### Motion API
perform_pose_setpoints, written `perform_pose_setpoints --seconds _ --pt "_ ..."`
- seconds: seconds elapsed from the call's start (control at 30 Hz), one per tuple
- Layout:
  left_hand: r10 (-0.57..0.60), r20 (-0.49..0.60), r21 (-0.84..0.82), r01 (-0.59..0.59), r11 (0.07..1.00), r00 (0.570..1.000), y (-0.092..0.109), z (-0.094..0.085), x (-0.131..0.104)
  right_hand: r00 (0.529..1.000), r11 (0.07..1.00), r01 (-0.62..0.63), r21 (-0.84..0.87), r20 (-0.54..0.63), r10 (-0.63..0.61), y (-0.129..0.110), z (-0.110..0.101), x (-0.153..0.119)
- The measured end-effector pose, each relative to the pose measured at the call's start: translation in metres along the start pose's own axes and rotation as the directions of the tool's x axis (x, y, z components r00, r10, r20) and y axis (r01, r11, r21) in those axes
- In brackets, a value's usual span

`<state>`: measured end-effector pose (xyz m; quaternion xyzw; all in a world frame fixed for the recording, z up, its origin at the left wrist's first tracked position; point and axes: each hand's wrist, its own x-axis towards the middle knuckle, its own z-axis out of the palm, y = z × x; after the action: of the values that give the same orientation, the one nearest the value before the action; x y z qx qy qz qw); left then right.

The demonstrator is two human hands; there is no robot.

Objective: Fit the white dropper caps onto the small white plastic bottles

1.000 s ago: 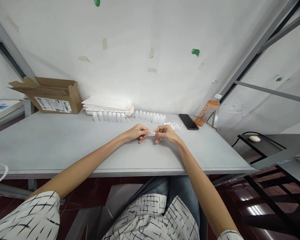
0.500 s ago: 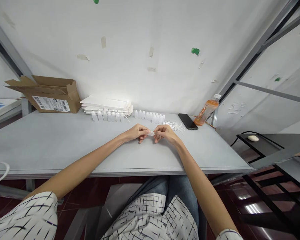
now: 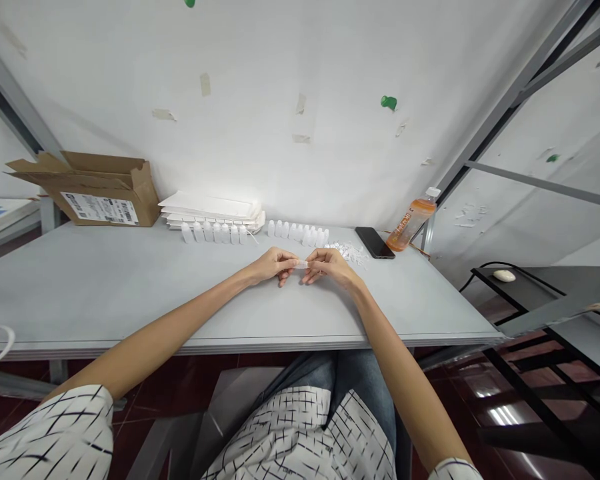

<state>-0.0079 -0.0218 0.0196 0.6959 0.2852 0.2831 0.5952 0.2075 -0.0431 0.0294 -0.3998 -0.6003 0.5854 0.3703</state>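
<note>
And here it is, right between your hands: a small translucent plastic bottle (image 3: pixel 301 265), lying sideways above the tabletop (image 3: pixel 260 310), its ends partly covered by your fingers. Your left hand (image 3: pixel 274 265) pinches one end, thumb and fingertips close together; your right hand (image 3: pixel 329 265) pinches the other just as narrowly. Just past your right hand, there's a scatter of little white plastic pieces (image 3: pixel 350 253), with a black phone (image 3: pixel 375 243) and a leaning orange drink bottle (image 3: pixel 413 223) farther right. Straight beyond both hands stands a cluster of white bottles (image 3: pixel 293 232); beyond your left, a row of nozzle-tipped bottles (image 3: pixel 217 233) fronts stacked white sheets (image 3: pixel 210 205), and farther left sits a cardboard box (image 3: pixel 100 193).
</note>
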Motion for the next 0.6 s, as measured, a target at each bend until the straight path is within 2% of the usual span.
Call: perform_pose_setpoints --seconds 0.6 --pt "-0.094 -0.027 -0.174 0.088 0.981 0.995 0.003 0.0024 0.0005 1.0 0.999 0.029 -0.032 -0.002 -0.029 -0.0007 0.0009 -0.0003"
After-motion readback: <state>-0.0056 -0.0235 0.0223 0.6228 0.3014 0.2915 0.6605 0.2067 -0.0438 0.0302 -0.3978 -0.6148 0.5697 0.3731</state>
